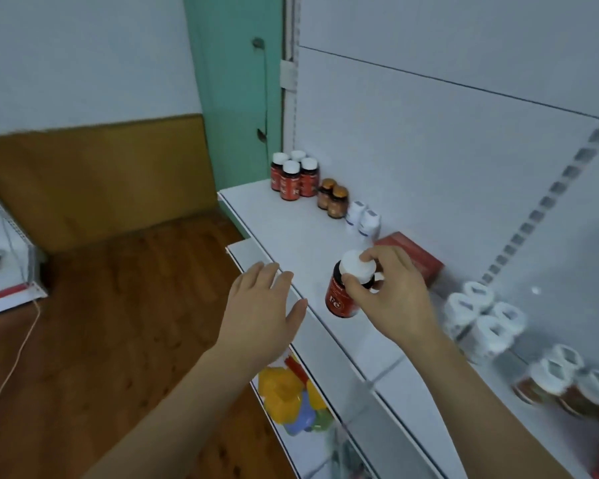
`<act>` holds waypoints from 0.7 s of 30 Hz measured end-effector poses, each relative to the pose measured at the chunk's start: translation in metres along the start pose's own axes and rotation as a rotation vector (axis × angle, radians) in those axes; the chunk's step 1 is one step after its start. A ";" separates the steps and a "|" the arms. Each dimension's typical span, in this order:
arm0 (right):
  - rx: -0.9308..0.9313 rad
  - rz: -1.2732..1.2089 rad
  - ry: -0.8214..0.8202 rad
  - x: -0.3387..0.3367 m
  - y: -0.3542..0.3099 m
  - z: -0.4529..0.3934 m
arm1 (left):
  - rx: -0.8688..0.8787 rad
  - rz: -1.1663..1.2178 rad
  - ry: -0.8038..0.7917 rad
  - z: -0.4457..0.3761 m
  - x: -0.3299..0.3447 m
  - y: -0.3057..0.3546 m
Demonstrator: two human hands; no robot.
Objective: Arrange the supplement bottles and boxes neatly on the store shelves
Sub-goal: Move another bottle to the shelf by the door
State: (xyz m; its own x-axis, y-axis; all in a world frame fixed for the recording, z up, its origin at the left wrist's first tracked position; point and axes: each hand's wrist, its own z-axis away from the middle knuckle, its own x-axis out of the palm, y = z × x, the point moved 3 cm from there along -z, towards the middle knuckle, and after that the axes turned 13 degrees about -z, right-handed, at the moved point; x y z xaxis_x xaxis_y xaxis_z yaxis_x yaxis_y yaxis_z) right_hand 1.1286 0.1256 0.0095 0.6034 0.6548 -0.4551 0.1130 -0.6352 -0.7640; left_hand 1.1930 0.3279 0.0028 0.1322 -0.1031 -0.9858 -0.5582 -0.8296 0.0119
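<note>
Right hand [393,288] pinches the white cap of a red bottle [343,299], thumb on the near side of the cap, fingers curled over the far side; bottle is tilted, base toward the left hand, "Fe" on the label, sitting at or just above the white shelf [291,233], contact with the shelf unclear. Left hand [261,312] is flat and spread, palm down, holding nothing, hovering over the shelf's front edge just left of the bottle, not touching it. Just behind the right hand: a red box [417,255] lying flat against the back panel [429,150]. Past the box, further from the hands along the back: two white bottles [362,219], then two amber bottles [332,198], then four red bottles [293,178] with white caps at the far end of the shelf, same type as the held one. Right of the right forearm, on the same shelf: a cluster of white-capped bottles [481,316], blurred, and nearer the camera more white-capped jars [564,378] with brownish bodies, labels unreadable. Below the left forearm, on a lower shelf: coloured plastic items [287,392], yellow, blue, green, red, can't tell what. Left of the left hand: wood floor [118,323] with a thin cable [13,368] on it.
</note>
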 end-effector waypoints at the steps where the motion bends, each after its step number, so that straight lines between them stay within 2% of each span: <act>1: -0.003 0.001 -0.010 0.014 0.001 -0.015 | -0.010 -0.005 -0.004 -0.013 0.003 -0.012; 7: -0.019 0.069 0.013 0.095 0.008 -0.100 | -0.014 0.017 0.000 -0.106 0.022 -0.095; 15: 0.040 0.150 0.139 0.198 0.013 -0.195 | 0.134 -0.006 -0.012 -0.231 0.048 -0.197; 21: 0.050 0.202 0.184 0.257 0.034 -0.259 | 0.221 0.006 -0.024 -0.316 0.068 -0.240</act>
State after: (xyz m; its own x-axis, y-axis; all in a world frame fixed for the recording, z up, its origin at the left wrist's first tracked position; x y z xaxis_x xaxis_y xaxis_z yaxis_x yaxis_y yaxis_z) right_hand 1.4923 0.1667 -0.0147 0.7437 0.4287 -0.5129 -0.0603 -0.7211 -0.6902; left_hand 1.5948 0.3470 -0.0145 0.1104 -0.0921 -0.9896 -0.7249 -0.6886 -0.0168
